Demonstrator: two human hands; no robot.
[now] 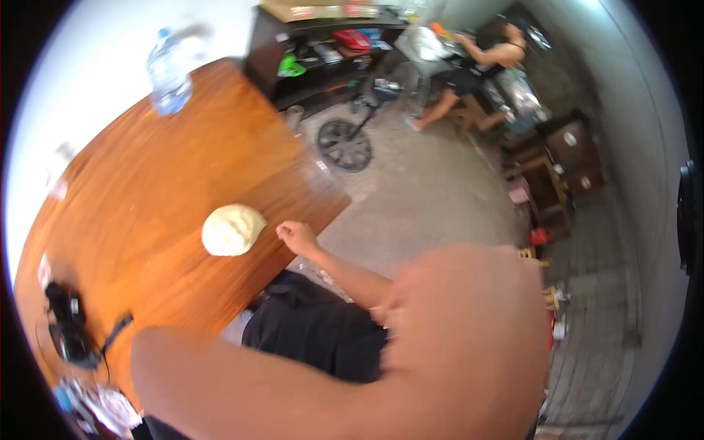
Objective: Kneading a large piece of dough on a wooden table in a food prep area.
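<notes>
On the wooden counter [147, 191], close to its near right edge, a pale, rounded lump of dough [232, 229] is sitting by itself, smooth on top and already gathered into a single ball rather than loose flour or scraps, which suggests the mixing and gathering is behind and any shaping, flattening or cutting is yet to come. The person's right hand [295, 236] is hovering just beside the dough on its right side, fingers curled loosely inward and grasping nothing; it is near the ball but not touching it as far as the view shows. The left hand cannot be made out: a large blurred arm is filling the lower part of the view very close to the camera, and whether that hand is released or clenched cannot be told. Farther off on the counter, a clear plastic water bottle [169, 72] is standing near the far edge, and a black device with a strap [70, 326] is lying at the near left corner beside some crumpled wrapping [103, 407]. Beyond the counter, a floor fan [381, 95] is standing on the concrete floor [433, 198], dark shelves [323, 51] are holding assorted items, and another person [477, 66] is sitting at the far end of the room, well apart from the work.
</notes>
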